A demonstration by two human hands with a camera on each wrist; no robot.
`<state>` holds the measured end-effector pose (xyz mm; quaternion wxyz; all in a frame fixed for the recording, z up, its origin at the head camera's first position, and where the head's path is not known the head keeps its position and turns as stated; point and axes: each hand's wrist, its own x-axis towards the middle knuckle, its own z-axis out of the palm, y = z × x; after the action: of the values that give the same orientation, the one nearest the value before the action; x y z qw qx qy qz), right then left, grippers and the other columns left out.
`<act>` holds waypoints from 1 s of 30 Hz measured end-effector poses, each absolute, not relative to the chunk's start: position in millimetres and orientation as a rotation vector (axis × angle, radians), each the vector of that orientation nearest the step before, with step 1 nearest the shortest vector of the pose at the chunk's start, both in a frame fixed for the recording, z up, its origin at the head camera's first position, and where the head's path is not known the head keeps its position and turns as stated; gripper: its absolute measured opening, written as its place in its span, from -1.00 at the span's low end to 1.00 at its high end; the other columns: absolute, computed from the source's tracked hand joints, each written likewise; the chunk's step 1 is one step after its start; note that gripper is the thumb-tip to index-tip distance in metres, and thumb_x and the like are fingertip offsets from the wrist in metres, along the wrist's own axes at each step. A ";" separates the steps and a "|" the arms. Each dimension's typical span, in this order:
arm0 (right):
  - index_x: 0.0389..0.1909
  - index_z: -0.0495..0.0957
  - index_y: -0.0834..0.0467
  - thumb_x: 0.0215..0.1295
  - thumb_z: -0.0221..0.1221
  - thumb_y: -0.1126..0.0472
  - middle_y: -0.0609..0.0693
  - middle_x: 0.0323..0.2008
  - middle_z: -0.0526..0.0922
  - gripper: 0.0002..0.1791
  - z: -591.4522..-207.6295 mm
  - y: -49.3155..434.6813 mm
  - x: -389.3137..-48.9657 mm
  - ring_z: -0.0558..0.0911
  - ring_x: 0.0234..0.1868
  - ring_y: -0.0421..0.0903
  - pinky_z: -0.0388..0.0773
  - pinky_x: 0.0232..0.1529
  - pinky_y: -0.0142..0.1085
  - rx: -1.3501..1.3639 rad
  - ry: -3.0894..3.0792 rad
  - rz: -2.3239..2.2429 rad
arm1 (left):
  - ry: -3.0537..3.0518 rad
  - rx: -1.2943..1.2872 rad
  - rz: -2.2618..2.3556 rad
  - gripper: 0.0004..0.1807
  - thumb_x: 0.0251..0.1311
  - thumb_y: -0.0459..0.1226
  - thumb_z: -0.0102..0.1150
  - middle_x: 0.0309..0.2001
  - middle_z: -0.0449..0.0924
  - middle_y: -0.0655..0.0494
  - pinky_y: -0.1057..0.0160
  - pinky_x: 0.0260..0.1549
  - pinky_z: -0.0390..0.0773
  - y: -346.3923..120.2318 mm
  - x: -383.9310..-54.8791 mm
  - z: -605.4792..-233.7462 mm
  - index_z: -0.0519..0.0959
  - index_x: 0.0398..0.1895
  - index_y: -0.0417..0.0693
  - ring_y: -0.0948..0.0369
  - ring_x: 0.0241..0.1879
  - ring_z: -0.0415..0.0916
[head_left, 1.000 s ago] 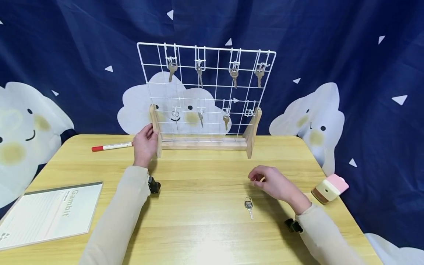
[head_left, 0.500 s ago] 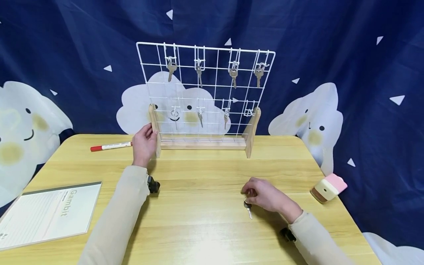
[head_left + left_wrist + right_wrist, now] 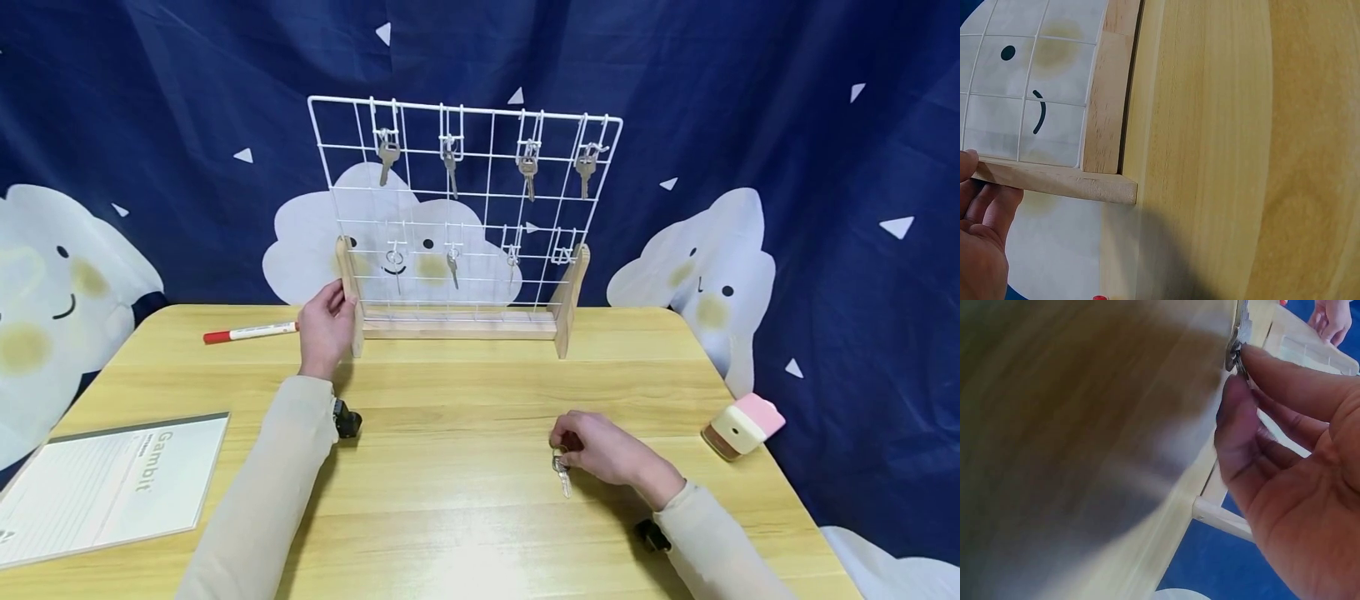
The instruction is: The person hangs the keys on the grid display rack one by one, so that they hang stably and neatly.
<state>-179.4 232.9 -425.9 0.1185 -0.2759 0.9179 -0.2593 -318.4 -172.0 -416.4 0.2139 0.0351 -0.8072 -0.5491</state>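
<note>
My left hand holds the left wooden side post of a white wire grid rack; in the left wrist view the thumb and fingers lie on opposite sides of the post. Over the table's right half, my right hand pinches the ring of a silver key between thumb and forefinger. That key sits at the fingertips in the right wrist view. Other keys hang from hooks on the grid in two rows, such as one key at upper left. The lower right hook carries no key.
A red-capped white marker lies left of the rack. At the table's left edge is a notebook. A pink, cream and brown box-shaped item stands at the right edge. A dark blue curtain hangs behind.
My right hand has come down and slightly left onto the key lying on the table and now pinches its ring. The left hand stays on the rack's post.
</note>
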 end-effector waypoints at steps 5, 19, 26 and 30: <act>-0.32 0.59 0.13 0.21 0.26 0.47 -0.15 -0.39 0.59 -0.83 -424.0 232.7 -181.3 0.54 -0.34 -0.26 0.61 -0.29 -0.35 -0.828 2.665 -0.824 | -2.233 0.087 -1.506 -0.56 0.40 -0.38 0.07 0.21 0.47 -0.23 0.27 0.13 0.50 -172.1 -317.9 -416.5 0.42 0.31 -0.28 0.04 0.19 0.46; -0.36 0.65 0.10 0.23 0.27 0.42 -0.19 -0.42 0.64 -0.86 -403.4 235.8 -186.5 0.59 -0.36 -0.29 0.64 -0.31 -0.35 -0.857 2.754 -0.882 | -2.269 0.102 -1.490 -0.55 0.43 -0.34 0.05 0.24 0.46 -0.19 0.29 0.14 0.49 -170.1 -318.9 -417.2 0.41 0.34 -0.23 0.07 0.21 0.45; -0.34 0.65 0.13 0.22 0.28 0.43 -0.13 -0.42 0.65 -0.87 -392.2 239.7 -193.4 0.59 -0.39 -0.26 0.64 -0.36 -0.35 -0.871 2.819 -0.982 | -2.269 0.101 -1.482 -0.56 0.41 -0.35 0.06 0.21 0.48 -0.21 0.29 0.13 0.51 -170.7 -319.7 -418.1 0.42 0.33 -0.24 0.07 0.19 0.47; -0.32 0.66 0.15 0.24 0.28 0.41 -0.04 -0.37 0.67 -0.90 -387.1 239.5 -198.3 0.60 -0.36 -0.21 0.65 -0.34 -0.32 -0.829 2.843 -1.042 | -2.278 0.108 -1.471 -0.56 0.42 -0.33 0.06 0.22 0.48 -0.18 0.29 0.13 0.50 -171.5 -320.1 -417.9 0.42 0.33 -0.22 0.07 0.20 0.46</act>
<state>-198.3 239.5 -387.1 0.0009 -0.2642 0.9055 -0.3320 -320.1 -171.5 -417.9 0.2122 0.0388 -0.8203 -0.5297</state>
